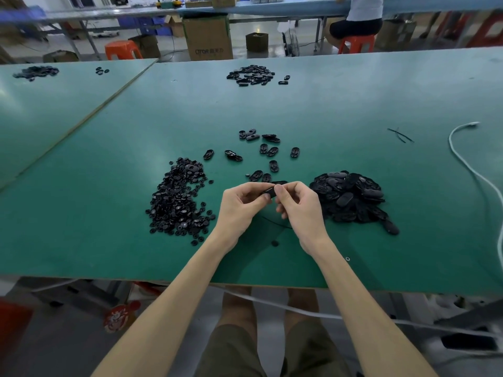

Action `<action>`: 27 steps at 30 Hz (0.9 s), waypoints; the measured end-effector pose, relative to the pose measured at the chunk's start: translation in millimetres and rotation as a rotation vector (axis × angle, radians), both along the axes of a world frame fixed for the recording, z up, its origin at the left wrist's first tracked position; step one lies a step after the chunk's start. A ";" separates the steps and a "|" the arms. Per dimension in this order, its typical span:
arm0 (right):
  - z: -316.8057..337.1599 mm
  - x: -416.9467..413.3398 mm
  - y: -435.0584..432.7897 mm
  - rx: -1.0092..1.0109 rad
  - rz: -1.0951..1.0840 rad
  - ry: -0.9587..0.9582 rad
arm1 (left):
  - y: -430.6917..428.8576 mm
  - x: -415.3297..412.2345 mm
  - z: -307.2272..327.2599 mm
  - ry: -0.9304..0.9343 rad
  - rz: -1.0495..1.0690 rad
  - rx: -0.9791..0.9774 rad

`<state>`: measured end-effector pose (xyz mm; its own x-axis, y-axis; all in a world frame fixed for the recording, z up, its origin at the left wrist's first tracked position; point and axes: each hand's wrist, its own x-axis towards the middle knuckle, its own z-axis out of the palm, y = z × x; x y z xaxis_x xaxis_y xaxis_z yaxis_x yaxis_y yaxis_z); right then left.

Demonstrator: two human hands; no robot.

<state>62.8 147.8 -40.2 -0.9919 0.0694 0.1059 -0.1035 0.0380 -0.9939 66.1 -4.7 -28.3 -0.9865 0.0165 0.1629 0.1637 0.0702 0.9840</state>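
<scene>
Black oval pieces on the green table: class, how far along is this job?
Early, it seems. A few loose ovals lie beyond the hands, possibly finished. The left hand and right hand pinch one oval piece between them. A large heap of ovals and a heap of small discs are left.

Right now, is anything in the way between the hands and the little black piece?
No, nothing visible. The left hand and right hand both pinch the black piece above the green table.

1. Black plastic oval piece (268, 192): small, flat, glossy, tilted and seen nearly edge-on.
2. Position: pinched between left hand (239, 208) and right hand (302, 210), above the green desk (353, 104).
</scene>
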 end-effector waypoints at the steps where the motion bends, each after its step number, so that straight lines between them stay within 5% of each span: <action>1: 0.4 0.2 -0.2 0.004 -0.003 0.000 | 0.8 0.1 1.6 0.003 0.002 -0.019; 11: 6.4 -1.5 -3.9 0.014 -0.007 -0.038 | 62.9 -40.2 65.1 0.190 -0.063 -0.388; 16: 9.6 1.1 -0.7 -0.080 -0.009 -0.090 | 104.2 -50.0 66.4 0.096 -0.179 -0.502; 23: 5.3 0.1 0.2 -0.029 -0.045 -0.031 | 57.1 -62.4 55.2 0.066 0.151 -0.788; 27: 3.9 0.2 -0.8 -0.038 -0.068 -0.034 | 25.3 -66.9 41.8 -0.046 0.124 -1.057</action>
<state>63.0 147.0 -36.3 -0.9878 0.1398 0.0682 -0.0681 0.0057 -0.9977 -0.8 20.6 13.5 -0.9958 0.0263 0.0871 0.0606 0.9060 0.4188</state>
